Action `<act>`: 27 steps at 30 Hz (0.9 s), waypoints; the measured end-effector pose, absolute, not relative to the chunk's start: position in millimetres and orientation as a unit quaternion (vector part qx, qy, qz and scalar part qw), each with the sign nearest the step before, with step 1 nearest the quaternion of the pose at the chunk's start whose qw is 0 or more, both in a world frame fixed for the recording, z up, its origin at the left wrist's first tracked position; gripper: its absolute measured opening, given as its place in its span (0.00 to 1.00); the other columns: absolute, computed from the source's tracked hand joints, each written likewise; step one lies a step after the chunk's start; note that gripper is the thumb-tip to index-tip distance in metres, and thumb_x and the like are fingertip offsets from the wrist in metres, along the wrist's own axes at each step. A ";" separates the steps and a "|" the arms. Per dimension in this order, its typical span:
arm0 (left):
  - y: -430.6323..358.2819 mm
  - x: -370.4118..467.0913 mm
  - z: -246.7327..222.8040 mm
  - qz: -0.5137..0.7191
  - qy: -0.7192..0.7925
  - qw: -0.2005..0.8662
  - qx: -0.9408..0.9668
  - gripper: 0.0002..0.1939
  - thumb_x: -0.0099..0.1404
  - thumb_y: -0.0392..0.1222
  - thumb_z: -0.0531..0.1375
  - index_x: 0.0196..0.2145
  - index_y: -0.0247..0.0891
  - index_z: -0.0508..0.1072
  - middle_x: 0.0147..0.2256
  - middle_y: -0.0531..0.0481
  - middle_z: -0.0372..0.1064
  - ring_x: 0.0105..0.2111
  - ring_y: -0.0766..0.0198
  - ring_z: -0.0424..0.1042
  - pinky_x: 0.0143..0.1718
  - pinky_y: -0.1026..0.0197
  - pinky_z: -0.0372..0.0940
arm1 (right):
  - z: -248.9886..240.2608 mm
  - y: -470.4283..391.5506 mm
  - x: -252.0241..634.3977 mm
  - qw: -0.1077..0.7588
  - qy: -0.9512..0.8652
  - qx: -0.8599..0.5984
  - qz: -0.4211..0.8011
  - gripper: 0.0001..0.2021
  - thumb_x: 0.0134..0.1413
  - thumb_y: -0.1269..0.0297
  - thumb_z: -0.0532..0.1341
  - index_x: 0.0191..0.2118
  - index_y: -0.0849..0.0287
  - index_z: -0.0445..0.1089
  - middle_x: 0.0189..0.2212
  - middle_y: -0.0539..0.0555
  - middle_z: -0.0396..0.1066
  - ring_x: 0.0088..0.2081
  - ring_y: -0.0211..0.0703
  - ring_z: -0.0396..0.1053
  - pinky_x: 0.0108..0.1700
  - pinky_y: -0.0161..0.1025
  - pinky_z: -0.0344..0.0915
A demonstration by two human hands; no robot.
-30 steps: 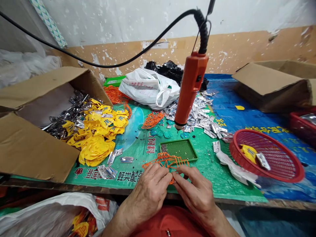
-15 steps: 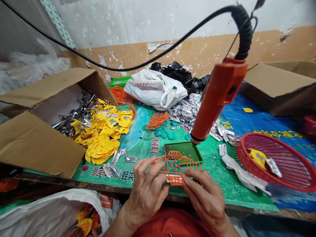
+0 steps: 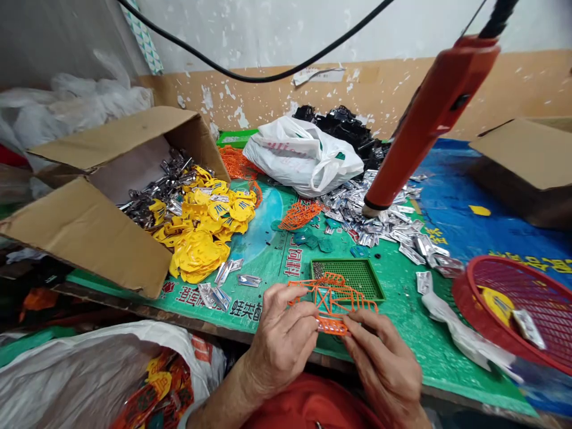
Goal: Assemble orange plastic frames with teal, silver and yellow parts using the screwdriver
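Observation:
An orange plastic lattice frame (image 3: 330,298) is held between both hands above the near edge of the table. My left hand (image 3: 286,333) pinches its left end, fingers closed. At its lower right, my right hand (image 3: 384,354) grips it between thumb and fingers. A shiny strip shows along the frame's near edge, partly covered by the fingertips. Just behind the frame lies a green tray (image 3: 357,277) with small dark screws in its left corner. An orange electric screwdriver (image 3: 429,128) hangs by its cable above the table, touched by neither hand.
At left, a cardboard box (image 3: 89,238) lies beside a heap of yellow plastic parts (image 3: 203,250). Silver parts (image 3: 366,223) and a white plastic bag (image 3: 299,149) occupy the back. A red basket (image 3: 513,274) stands at right. Below the table edge sits an open white sack (image 3: 89,363).
The view has shifted, so most things sit further right. The hanging screwdriver has swung up and away from the tray. Both hands keep hold of the orange frame.

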State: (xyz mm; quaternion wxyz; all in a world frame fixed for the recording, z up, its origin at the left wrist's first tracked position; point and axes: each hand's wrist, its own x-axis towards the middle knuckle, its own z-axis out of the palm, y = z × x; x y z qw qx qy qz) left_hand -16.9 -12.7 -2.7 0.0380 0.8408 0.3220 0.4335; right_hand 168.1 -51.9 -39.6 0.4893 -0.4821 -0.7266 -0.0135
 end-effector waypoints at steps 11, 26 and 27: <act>-9.3 -18.8 2.6 0.435 0.316 0.082 0.839 0.07 0.63 0.28 0.59 0.33 0.40 0.72 0.33 0.54 0.78 0.40 0.59 0.71 0.49 0.50 0.59 | -25.8 -48.0 173.1 0.457 -0.752 -0.474 -0.035 0.08 0.57 0.74 0.61 0.41 0.58 0.74 0.34 0.58 0.75 0.33 0.41 0.74 0.32 0.36 0.73; -11.8 -14.6 -0.7 0.443 0.357 0.101 0.816 0.11 0.61 0.27 0.57 0.39 0.39 0.67 0.29 0.53 0.75 0.32 0.62 0.67 0.46 0.52 0.58 | -24.8 -44.3 171.6 0.466 -0.753 -0.463 -0.025 0.06 0.59 0.71 0.60 0.40 0.58 0.74 0.33 0.57 0.77 0.32 0.42 0.76 0.36 0.38 0.72; -12.5 -14.3 -1.3 0.443 0.361 0.106 0.814 0.12 0.61 0.27 0.57 0.41 0.39 0.67 0.30 0.53 0.75 0.32 0.62 0.67 0.47 0.51 0.57 | -24.3 -44.4 171.7 0.466 -0.753 -0.464 -0.028 0.06 0.59 0.71 0.60 0.40 0.58 0.74 0.33 0.56 0.77 0.32 0.42 0.76 0.36 0.39 0.72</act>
